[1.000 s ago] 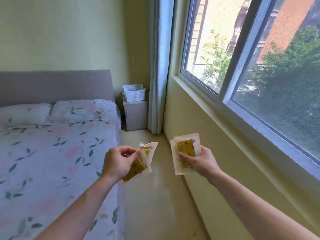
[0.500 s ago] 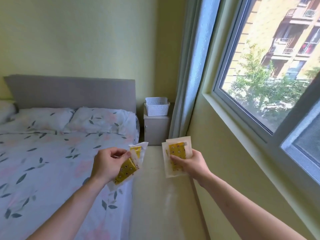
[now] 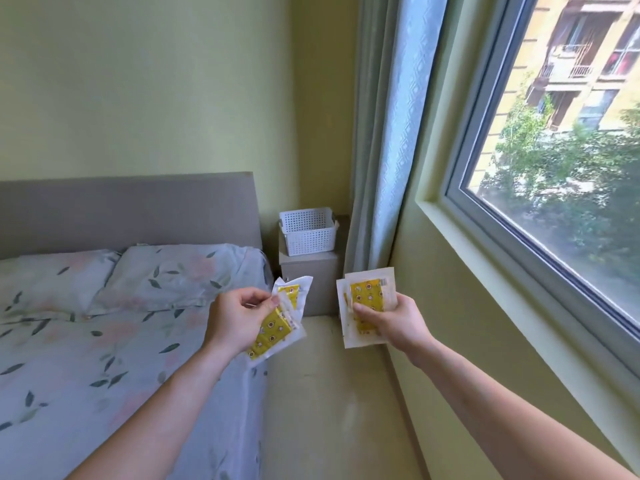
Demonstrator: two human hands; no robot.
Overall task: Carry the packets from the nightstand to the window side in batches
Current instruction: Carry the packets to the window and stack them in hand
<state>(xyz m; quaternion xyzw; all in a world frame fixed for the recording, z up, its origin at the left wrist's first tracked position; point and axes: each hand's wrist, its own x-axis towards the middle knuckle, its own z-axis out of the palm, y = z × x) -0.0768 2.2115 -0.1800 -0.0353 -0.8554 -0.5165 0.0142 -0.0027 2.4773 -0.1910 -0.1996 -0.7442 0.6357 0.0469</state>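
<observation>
My left hand (image 3: 237, 318) grips a small fan of yellow-and-white packets (image 3: 277, 329) over the bed's edge. My right hand (image 3: 394, 322) holds another stack of the same packets (image 3: 369, 296), thumb across the front, above the floor strip by the window wall. The grey nightstand (image 3: 310, 271) stands in the far corner past both hands, with a white perforated basket (image 3: 308, 230) on top. The window sill (image 3: 519, 282) runs along the right wall.
A bed with a leaf-print sheet (image 3: 104, 358), pillows and a grey headboard (image 3: 128, 209) fills the left. A pale blue curtain (image 3: 384, 133) hangs beside the nightstand. A narrow beige floor strip (image 3: 329, 410) lies between the bed and the window wall.
The view has swung left and up, toward the nightstand corner, which now looks nearer. Both hands keep their packets and hold about the same pose in front of me.
</observation>
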